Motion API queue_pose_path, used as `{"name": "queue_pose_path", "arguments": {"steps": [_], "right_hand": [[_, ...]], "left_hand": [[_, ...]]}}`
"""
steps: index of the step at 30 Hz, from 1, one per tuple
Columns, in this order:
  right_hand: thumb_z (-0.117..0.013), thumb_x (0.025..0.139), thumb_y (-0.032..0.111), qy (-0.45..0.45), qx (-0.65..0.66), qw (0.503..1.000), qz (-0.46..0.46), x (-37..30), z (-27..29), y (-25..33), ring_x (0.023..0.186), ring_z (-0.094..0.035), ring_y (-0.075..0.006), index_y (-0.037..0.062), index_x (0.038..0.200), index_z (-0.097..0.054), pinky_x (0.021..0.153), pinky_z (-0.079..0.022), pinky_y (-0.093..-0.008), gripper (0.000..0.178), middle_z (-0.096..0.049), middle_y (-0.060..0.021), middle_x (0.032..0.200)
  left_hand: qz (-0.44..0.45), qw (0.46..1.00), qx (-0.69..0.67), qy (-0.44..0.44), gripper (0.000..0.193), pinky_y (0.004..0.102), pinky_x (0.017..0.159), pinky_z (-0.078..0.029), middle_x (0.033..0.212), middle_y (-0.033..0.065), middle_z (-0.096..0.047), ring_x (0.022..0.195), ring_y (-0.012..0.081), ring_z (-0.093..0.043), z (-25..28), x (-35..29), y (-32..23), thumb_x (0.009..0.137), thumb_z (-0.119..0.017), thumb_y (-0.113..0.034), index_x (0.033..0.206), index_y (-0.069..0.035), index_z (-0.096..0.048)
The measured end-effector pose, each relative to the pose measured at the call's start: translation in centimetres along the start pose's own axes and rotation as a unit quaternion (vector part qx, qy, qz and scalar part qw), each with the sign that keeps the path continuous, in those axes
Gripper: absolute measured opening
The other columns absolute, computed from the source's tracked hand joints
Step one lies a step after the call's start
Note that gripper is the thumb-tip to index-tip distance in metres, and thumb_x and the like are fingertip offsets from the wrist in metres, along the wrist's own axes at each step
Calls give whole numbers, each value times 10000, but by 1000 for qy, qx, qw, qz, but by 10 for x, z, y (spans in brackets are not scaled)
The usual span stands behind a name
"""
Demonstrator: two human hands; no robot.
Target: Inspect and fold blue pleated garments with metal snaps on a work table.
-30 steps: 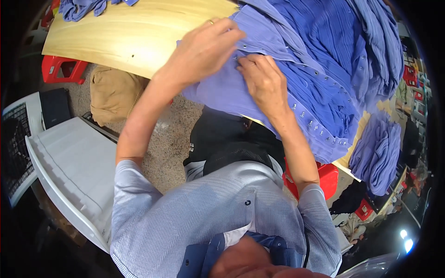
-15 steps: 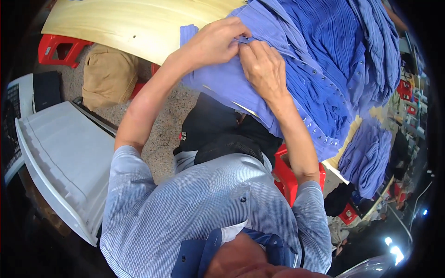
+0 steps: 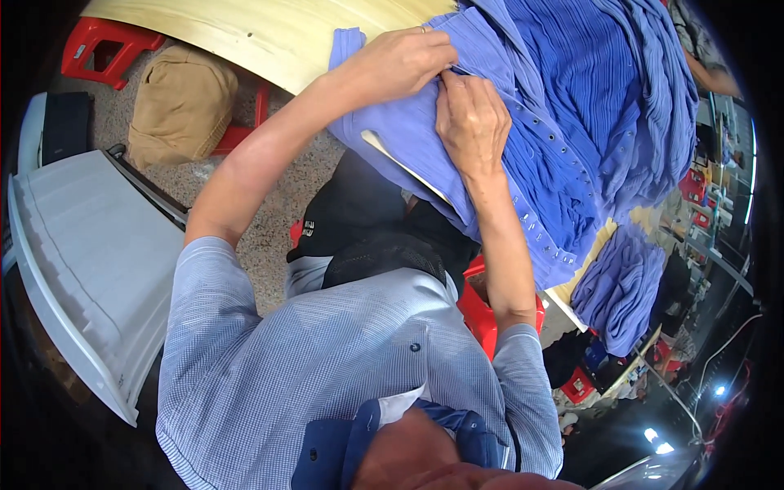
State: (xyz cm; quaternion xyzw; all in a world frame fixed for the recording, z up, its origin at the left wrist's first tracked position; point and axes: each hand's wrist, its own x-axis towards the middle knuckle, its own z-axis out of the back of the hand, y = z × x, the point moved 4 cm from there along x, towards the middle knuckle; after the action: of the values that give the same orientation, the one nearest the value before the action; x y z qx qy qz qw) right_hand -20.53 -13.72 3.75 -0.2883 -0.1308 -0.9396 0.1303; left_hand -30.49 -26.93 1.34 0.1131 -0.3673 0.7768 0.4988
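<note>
Nearest is the wearer's striped blue shirt (image 3: 327,367), with a darker collar (image 3: 327,445), and beyond it dark trousers (image 3: 351,204) at the table's edge. A red stool (image 3: 482,322) shows beside the right side of the lap.

Both bare forearms reach forward over a purple garment (image 3: 400,135), spread on the near part of a pale wooden table (image 3: 286,49) and hanging over its edge. The left hand (image 3: 408,61) (a ring shows on one finger) is closed, its fingertips pinching the cloth. The right hand (image 3: 475,118) sits just beside it, fingers curled and closed on the same spot; what exactly lies between the fingertips is too small and hidden to tell. To the right of the right hand, a line of eyelets (image 3: 563,149) and a row of metal hooks (image 3: 535,229) run down the cloth. Darker blue ribbed cloth (image 3: 563,57) lies heaped beyond them.

Off the table's right end sits a folded purple bundle (image 3: 616,286). On the left are a light grey panel (image 3: 90,237), a tan cloth bundle (image 3: 184,102) and another red stool (image 3: 86,37). Far right, a co-worker's arm (image 3: 714,77) shows near the heap.
</note>
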Motion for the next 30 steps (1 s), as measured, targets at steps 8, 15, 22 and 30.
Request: {"name": "queue_pose_path", "arguments": {"steps": [8, 15, 22, 30], "right_hand": [[-817, 897, 44, -27, 29, 999, -31, 3, -2, -6, 817, -700, -324, 36, 996, -769, 753, -572, -440, 110, -728, -118, 904], [-821, 914, 50, -40, 14, 998, -43, -2, -2, -9, 832, -720, -330, 28, 978, -764, 774, -578, -436, 88, -745, -128, 897], [-820, 912, 27, -57, 12, 998, -30, -4, -5, -9, 812, -716, -332, 34, 979, -765, 747, -582, -435, 87, -753, -128, 892], [-820, 912, 15, -73, -16, 997, -32, 0, 0, -4, 815, -706, -314, 49, 987, -759, 733, -582, -418, 103, -758, -102, 915]], "left_hand": [[8, 998, -58, 1, 141, 460, 882, -576, 1061, 141, -706, 1009, 387, -708, 4, 3, 5, 1014, -728, -114, 1107, -10, -708], [-17, 996, -84, 14, 141, 461, 903, -564, 1081, 140, -691, 1032, 383, -695, 6, 3, 6, 1030, -712, -106, 1134, -14, -689], [-23, 995, -86, 42, 116, 460, 937, -549, 1087, 134, -683, 1068, 375, -676, 4, 2, 4, 1047, -672, -101, 1130, -22, -690], [-25, 997, -42, 56, 156, 470, 956, -547, 1108, 128, -667, 1058, 374, -666, 5, -4, 1, 1054, -658, -125, 1178, -32, -674]]}}
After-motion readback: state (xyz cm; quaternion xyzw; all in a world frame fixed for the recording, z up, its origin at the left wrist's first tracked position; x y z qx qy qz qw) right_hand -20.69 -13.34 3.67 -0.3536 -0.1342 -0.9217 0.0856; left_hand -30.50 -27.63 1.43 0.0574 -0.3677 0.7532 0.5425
